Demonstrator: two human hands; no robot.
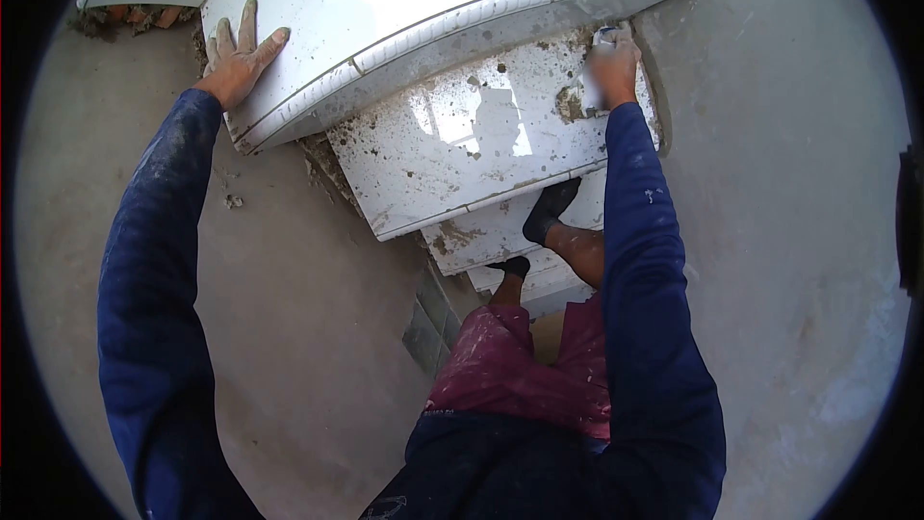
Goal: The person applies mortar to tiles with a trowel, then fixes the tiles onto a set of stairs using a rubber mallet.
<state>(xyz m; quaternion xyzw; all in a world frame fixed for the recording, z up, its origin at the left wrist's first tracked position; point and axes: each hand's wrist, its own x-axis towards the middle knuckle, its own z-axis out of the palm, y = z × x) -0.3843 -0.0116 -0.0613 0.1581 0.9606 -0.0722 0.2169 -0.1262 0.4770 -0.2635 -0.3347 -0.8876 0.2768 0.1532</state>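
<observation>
My left hand (236, 63) lies with fingers spread on the left end of the white upper stair tread (385, 10). Cement dust coats its fingers. My right hand (616, 69) is closed at the right end of the tread below (433, 149), close to the wall. A small white and dark-blue thing (604, 37) shows at its fingertips; blur hides what it is. Beside that hand is a patch of wet-looking grey-brown mortar (571, 104). Splashes of dirt dot the glossy lower tread.
Plain grey walls flank the stairs, the right wall (780, 183) touching the treads' ends. My feet in dark socks (553, 207) stand on lower steps. Rough brick and mortar (144, 17) show under the tread at upper left. Grey tiles (430, 318) line the lower left side.
</observation>
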